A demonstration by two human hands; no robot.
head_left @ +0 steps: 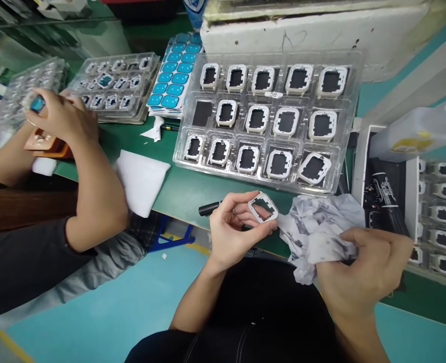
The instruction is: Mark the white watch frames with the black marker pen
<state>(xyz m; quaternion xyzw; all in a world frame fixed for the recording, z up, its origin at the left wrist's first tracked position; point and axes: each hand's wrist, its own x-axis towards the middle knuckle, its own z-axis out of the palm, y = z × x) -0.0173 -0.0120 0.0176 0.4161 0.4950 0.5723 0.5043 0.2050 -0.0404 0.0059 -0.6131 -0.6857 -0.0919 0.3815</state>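
My left hand [232, 227] pinches a white square watch-case frame [264, 206] by its edges, thumb below and fingers above; its middle is open. Right of it, my right hand [367, 267] grips a crumpled, stained white cloth [317, 237], whose left end reaches close to the frame; whether they touch I cannot tell. Beyond my hands lies a clear plastic tray [223, 174] with rows of similar frames in its pockets. One pocket in the middle row, at the left, holds no frame. A black marker [209, 208] lies beside my left hand.
At the left, a co-worker's hand [64, 113] works over an orange fixture [49, 143]. A folded white cloth [142, 179], blue sticker sheets [175, 75] and another tray [143, 108] lie between us. On the right stand a bottle [415, 131] and a white box [361, 161] with dark bottles.
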